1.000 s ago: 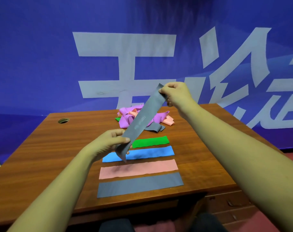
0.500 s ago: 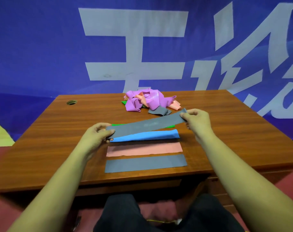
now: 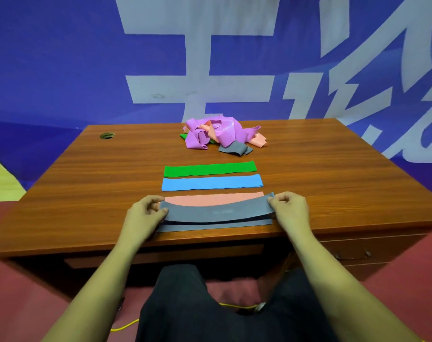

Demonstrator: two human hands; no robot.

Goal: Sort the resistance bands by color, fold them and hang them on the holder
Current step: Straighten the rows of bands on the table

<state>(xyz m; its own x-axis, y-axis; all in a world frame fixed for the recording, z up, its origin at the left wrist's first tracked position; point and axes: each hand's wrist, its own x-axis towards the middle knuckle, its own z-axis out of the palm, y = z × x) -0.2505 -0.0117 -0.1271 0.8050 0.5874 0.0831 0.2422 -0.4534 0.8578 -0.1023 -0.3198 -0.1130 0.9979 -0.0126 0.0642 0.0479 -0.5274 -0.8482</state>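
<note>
Head view: the left hand [image 3: 146, 213] and right hand [image 3: 287, 208] each pinch one end of a flat grey band [image 3: 217, 210], sagging slightly mid-span, just above a second grey band [image 3: 210, 227] lying at the wooden desk's [image 3: 86, 183] front edge, beside the pink band [image 3: 210, 199].
</note>
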